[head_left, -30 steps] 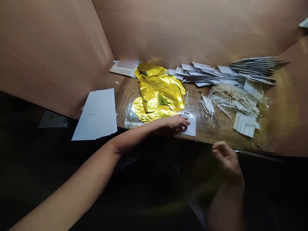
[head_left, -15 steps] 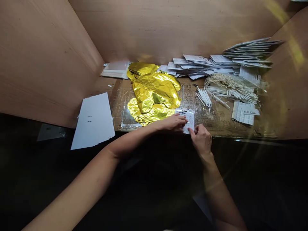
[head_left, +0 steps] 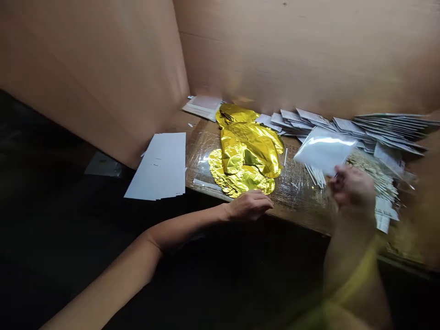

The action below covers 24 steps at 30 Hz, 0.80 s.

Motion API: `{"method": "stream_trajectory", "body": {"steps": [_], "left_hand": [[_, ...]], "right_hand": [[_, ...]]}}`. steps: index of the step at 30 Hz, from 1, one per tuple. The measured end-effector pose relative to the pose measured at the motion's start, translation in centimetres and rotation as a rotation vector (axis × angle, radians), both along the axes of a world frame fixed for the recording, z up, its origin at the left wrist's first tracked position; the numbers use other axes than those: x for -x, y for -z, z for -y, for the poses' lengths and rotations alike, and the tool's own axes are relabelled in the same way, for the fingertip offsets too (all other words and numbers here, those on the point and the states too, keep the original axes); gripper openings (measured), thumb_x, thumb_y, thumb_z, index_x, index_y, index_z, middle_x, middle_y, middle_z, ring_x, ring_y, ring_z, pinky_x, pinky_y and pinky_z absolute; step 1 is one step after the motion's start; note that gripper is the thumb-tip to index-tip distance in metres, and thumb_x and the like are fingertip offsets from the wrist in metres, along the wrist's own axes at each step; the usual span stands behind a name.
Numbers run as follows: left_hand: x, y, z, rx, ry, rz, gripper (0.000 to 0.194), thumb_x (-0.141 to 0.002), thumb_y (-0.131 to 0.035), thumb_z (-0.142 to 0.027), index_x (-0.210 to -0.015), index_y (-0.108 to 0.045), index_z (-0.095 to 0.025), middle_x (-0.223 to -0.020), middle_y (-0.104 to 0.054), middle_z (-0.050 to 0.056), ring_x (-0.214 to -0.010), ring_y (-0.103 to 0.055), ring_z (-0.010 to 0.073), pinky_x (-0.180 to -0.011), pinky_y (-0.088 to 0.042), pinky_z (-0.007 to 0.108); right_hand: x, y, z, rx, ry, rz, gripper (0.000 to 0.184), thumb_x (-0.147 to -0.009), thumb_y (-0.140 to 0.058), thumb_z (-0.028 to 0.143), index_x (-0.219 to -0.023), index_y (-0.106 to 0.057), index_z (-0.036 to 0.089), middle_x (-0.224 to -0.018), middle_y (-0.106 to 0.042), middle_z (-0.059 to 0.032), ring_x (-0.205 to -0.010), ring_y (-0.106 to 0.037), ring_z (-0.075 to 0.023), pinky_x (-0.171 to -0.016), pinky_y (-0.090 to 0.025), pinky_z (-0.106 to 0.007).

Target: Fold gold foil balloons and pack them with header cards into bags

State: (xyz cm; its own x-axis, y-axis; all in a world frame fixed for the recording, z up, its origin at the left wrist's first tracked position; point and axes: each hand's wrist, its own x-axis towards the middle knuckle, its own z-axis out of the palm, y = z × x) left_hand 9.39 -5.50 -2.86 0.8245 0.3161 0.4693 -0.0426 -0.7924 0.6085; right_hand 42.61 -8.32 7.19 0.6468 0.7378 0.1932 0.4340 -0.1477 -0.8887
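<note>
My right hand [head_left: 352, 185], somewhat blurred, is raised over the right part of the work surface and pinches a flat, shiny plastic packet [head_left: 325, 149] by its near corner. The packet looks whitish and reflects the light. My left hand [head_left: 249, 205] rests at the front edge with its fingers curled, and nothing shows in it. Just beyond it lie crumpled, flat gold foil balloons [head_left: 252, 146], partly over a clear plastic bag [head_left: 206, 183].
White card sheets [head_left: 158, 169] overhang the front edge at left. Filled packets [head_left: 395, 130] are piled along the back wall. Short white sticks [head_left: 316, 176] and a bag of sticks [head_left: 381, 178] lie at right, near folded printed paper [head_left: 384, 213]. Wooden panels [head_left: 137, 68] enclose the surface.
My right hand has lifted the packet off the front edge and carried it right and back. My left hand has let go of it and curled. The view has shifted.
</note>
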Motion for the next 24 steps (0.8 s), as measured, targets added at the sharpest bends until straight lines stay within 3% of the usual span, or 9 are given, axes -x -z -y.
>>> {"method": "stream_trajectory", "body": {"steps": [2,4,8,11,13,15,18,20,24], "left_hand": [[1.2,0.5,-0.2,-0.009,-0.003,-0.106,0.024,-0.1,-0.056,-0.017,-0.114,-0.075,-0.024,-0.109,-0.079,0.01,-0.101,-0.073,0.0213,-0.094,-0.059,0.034],[2.3,0.7,-1.8,0.008,-0.128,-0.153,0.028,-0.098,-0.054,-0.013,-0.115,-0.074,-0.023,-0.106,-0.077,0.009,-0.099,-0.073,0.0216,-0.091,-0.058,0.033],[4.8,-0.8,-8.7,0.075,-0.693,-0.025,0.025,-0.103,-0.051,-0.021,-0.12,-0.068,-0.018,-0.118,-0.071,0.012,-0.115,-0.066,0.0249,-0.105,-0.052,0.038],[5.8,-2.3,-14.1,0.104,-0.912,-0.088,0.049,-0.091,-0.076,-0.044,-0.128,-0.061,-0.015,-0.132,-0.061,0.017,-0.126,-0.059,0.0325,-0.109,-0.048,0.044],[5.7,-2.4,-16.4,0.183,-0.922,-0.214,0.063,-0.078,-0.088,-0.046,-0.125,-0.06,-0.015,-0.129,-0.061,0.018,-0.124,-0.059,0.0352,-0.105,-0.049,0.045],[5.3,-2.0,-17.5,0.264,-0.878,-0.305,0.053,-0.076,-0.089,-0.033,-0.118,-0.062,-0.016,-0.116,-0.067,0.015,-0.113,-0.064,0.0329,-0.099,-0.051,0.043],[5.1,-1.0,-17.4,0.318,-0.854,-0.308,0.032,-0.084,-0.074,-0.016,-0.114,-0.064,-0.017,-0.097,-0.072,0.009,-0.093,-0.068,0.0254,-0.089,-0.052,0.037],[5.4,-0.6,-16.7,0.324,-0.857,-0.269,0.03,-0.087,-0.069,-0.016,-0.116,-0.064,-0.018,-0.093,-0.073,0.006,-0.086,-0.067,0.0217,-0.084,-0.052,0.033],[7.0,-0.7,-15.0,0.347,-0.821,-0.191,0.024,-0.089,-0.069,-0.025,-0.112,-0.068,-0.018,-0.087,-0.073,0.002,-0.077,-0.066,0.0165,-0.073,-0.05,0.028]], "right_hand": [[-0.9,-2.6,-6.4,0.04,0.053,-0.035,0.037,-0.096,-0.066,0.055,-0.086,-0.057,0.021,-0.091,-0.071,-0.0236,-0.057,-0.06,-0.0132,-0.049,-0.031,-0.033],[0.4,-3.2,-11.1,0.061,0.008,0.003,0.038,-0.098,-0.063,0.053,-0.094,-0.063,0.015,-0.102,-0.072,-0.0288,-0.056,-0.055,-0.0106,-0.051,-0.031,-0.033],[6.4,0.8,-13.8,0.189,-0.206,0.091,0.044,-0.089,-0.077,0.055,-0.085,-0.074,0.011,-0.083,-0.075,-0.0175,-0.058,-0.054,-0.015,-0.059,-0.04,-0.033],[10.5,4.8,-12.7,0.358,-0.222,0.35,0.048,-0.087,-0.078,0.058,-0.094,-0.079,0.011,-0.091,-0.077,-0.0189,-0.08,-0.067,-0.0272,-0.072,-0.046,-0.036],[12.5,6.4,-11.8,0.438,-0.192,0.589,0.053,-0.094,-0.069,0.059,-0.115,-0.078,0.011,-0.113,-0.075,-0.0231,-0.098,-0.069,-0.0325,-0.08,-0.048,-0.038],[14.4,7.0,-11.1,0.435,-0.202,0.713,0.055,-0.101,-0.057,0.059,-0.124,-0.075,0.012,-0.123,-0.072,-0.0235,-0.105,-0.068,-0.0326,-0.083,-0.049,-0.038],[17.5,7.1,-11.0,0.524,-0.289,0.655,0.062,-0.103,-0.047,0.068,-0.112,-0.077,0.014,-0.109,-0.076,-0.0202,-0.098,-0.071,-0.031,-0.081,-0.049,-0.038],[19.6,7.1,-11.3,0.635,-0.351,0.596,0.065,-0.099,-0.05,0.074,-0.105,-0.077,0.015,-0.104,-0.077,-0.0207,-0.097,-0.072,-0.0332,-0.081,-0.05,-0.039],[21.7,7.3,-11.1,0.612,-0.448,0.602,0.044,-0.101,-0.06,0.058,-0.103,-0.076,0.017,-0.112,-0.076,-0.0209,-0.105,-0.071,-0.034,-0.083,-0.048,-0.038]]}}
